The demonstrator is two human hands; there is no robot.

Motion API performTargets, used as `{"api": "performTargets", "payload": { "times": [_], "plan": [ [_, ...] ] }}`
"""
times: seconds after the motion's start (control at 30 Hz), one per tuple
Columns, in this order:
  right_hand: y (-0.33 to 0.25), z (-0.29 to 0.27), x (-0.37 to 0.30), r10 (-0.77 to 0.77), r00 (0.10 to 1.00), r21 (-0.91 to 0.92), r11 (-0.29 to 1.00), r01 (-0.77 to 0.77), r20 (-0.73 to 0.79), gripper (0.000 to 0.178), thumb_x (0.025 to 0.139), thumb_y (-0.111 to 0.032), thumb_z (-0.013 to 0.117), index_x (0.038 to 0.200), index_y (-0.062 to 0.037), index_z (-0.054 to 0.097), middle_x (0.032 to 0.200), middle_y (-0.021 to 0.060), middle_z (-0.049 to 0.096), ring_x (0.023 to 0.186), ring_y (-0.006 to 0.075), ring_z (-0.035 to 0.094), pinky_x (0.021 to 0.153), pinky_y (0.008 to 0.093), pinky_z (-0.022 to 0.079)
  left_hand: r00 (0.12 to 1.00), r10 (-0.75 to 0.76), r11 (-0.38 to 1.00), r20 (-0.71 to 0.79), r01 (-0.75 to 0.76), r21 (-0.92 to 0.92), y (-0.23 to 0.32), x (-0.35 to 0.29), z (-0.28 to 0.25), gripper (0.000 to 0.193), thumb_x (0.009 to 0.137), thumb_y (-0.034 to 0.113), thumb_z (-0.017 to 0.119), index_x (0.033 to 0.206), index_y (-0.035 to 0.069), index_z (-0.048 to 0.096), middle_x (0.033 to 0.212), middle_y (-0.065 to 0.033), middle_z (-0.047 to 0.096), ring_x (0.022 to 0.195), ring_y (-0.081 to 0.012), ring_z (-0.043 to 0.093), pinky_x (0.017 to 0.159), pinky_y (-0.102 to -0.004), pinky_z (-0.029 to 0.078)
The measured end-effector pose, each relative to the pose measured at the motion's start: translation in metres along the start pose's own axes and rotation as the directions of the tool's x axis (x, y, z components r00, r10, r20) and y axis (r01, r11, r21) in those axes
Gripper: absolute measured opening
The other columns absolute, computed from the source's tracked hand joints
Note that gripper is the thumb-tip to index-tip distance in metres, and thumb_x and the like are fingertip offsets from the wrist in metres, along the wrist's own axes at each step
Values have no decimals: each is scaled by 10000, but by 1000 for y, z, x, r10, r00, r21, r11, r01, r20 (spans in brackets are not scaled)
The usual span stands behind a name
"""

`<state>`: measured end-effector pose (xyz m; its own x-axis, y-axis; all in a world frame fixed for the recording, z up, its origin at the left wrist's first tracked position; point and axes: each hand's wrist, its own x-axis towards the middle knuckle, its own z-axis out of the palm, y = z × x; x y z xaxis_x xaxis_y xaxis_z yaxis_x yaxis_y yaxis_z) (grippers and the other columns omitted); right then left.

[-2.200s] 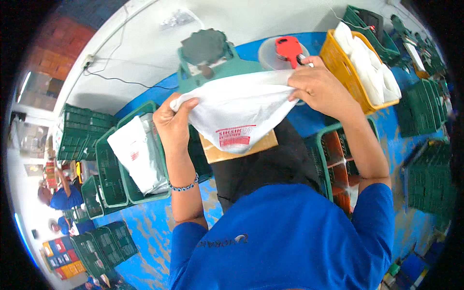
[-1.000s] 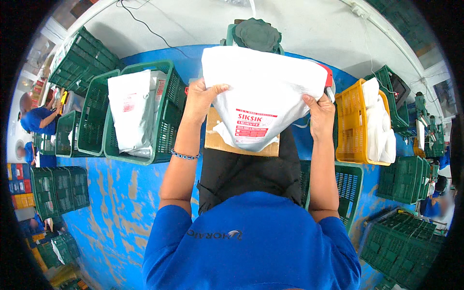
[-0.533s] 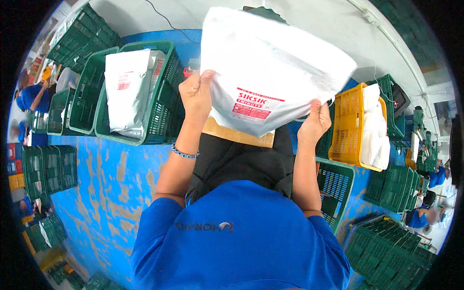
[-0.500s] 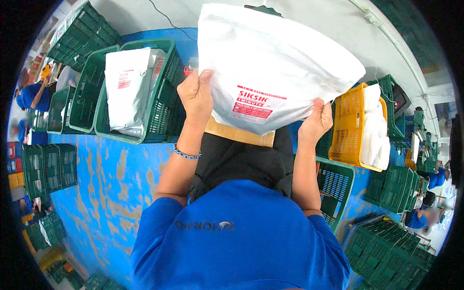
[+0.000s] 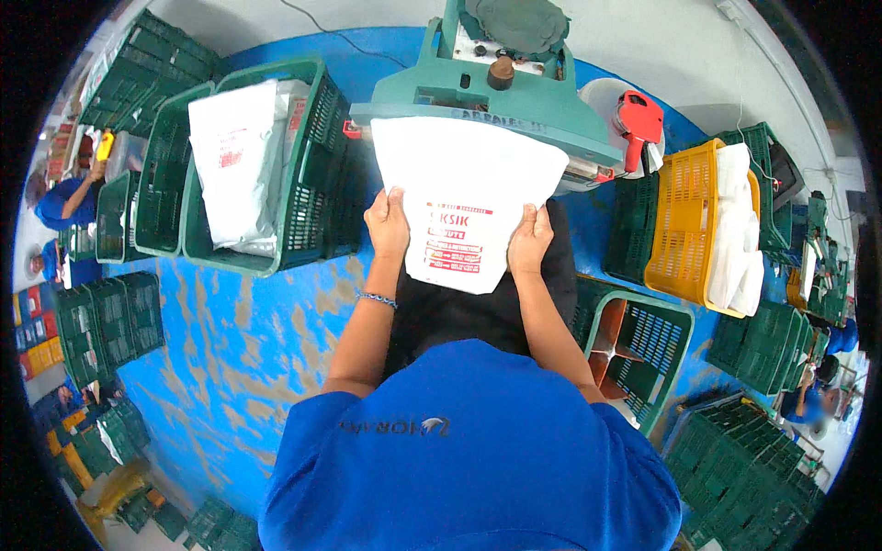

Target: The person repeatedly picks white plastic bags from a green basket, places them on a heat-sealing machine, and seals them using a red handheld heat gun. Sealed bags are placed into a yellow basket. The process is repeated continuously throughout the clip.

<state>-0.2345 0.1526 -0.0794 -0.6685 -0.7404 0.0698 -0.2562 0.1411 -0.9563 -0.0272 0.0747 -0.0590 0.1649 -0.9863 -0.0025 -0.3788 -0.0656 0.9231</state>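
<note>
I hold a large white pouch [image 5: 469,184] with red print by its two sides. My left hand [image 5: 387,223] is closed on its left edge, thumb on the front face. On the opposite edge my right hand [image 5: 530,240] pinches in the same way. The pouch's far edge meets the front of a green bag-sealing machine [image 5: 487,96]; whether it sits inside the jaw cannot be made out. Its lower end hangs over my lap.
Left, a green crate [image 5: 312,174] holds similar white pouches. A red tape dispenser [image 5: 638,124] lies right of the machine. Farther right are a yellow crate [image 5: 680,184] with white bags and a green crate [image 5: 671,321] with brown dividers. Stacked crates [image 5: 735,468] and other people are around.
Both hands have brought the pouch down and inward, from in front of the machine to its front edge. The machine and tape dispenser, hidden before, now show.
</note>
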Motion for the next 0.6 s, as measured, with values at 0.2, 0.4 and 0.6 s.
{"api": "performTargets", "payload": {
  "times": [0.2, 0.4, 0.6],
  "plan": [
    [-33, -35, 34, 8, 995, 285, 958, -36, 98, 266, 899, -199, 573, 996, 48, 592, 854, 98, 656, 768, 113, 575, 714, 281, 468, 960, -28, 834, 280, 177, -522, 45, 14, -22, 191, 905, 102, 556, 1014, -37, 627, 894, -50, 651, 735, -106, 566, 678, -243, 461],
    [-101, -63, 69, 29, 984, 306, 948, -82, 174, 231, 881, -153, 613, 1028, 24, 610, 898, 26, 626, 786, 78, 546, 698, 213, 432, 933, 19, 792, 358, 204, -575, 113, 46, -33, 219, 868, 98, 611, 1045, -28, 636, 943, -55, 661, 797, -99, 604, 720, -233, 475],
    [-114, -55, 76, 72, 996, 343, 936, -86, 52, 187, 863, -142, 644, 952, 19, 611, 788, 16, 628, 680, 59, 531, 627, 212, 416, 964, 14, 780, 265, 155, -607, 124, 59, -28, 166, 835, 106, 664, 932, -29, 673, 854, -40, 668, 738, -81, 581, 674, -216, 447]
  ]
}}
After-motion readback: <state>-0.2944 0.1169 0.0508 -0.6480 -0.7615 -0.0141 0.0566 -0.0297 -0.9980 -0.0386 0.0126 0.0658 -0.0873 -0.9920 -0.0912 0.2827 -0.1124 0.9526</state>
